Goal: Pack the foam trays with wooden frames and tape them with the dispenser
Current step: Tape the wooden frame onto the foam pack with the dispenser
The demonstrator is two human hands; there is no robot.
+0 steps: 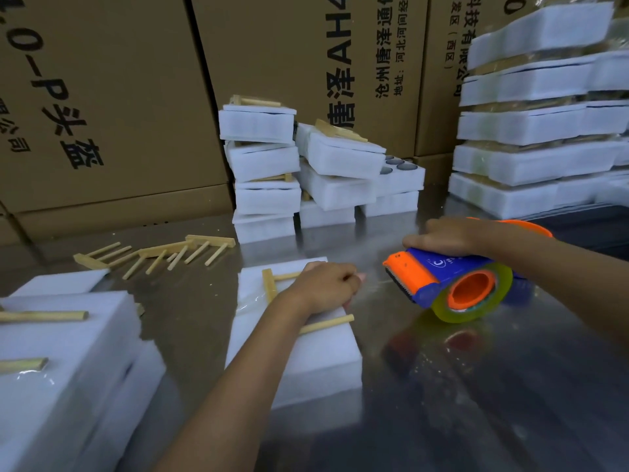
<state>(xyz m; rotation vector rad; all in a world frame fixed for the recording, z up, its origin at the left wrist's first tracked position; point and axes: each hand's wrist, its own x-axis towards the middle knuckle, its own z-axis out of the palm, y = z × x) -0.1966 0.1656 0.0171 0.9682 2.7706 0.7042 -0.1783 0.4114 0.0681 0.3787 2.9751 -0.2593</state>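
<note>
on shiny steel table (442, 386), left grip (326, 284) fists on white foam tray (306, 362); right grip (446, 235) holds orange-blue dispenser (442, 284).

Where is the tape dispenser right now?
In the head view, the tape dispenser is right of centre over the metal table, gripped by the right hand, just right of the foam tray under the left hand.

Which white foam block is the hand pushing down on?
The foam tray lying alone mid-table, with a wooden frame on top. The left hand rests on it; the other trays sit in stacks, untouched.
</note>
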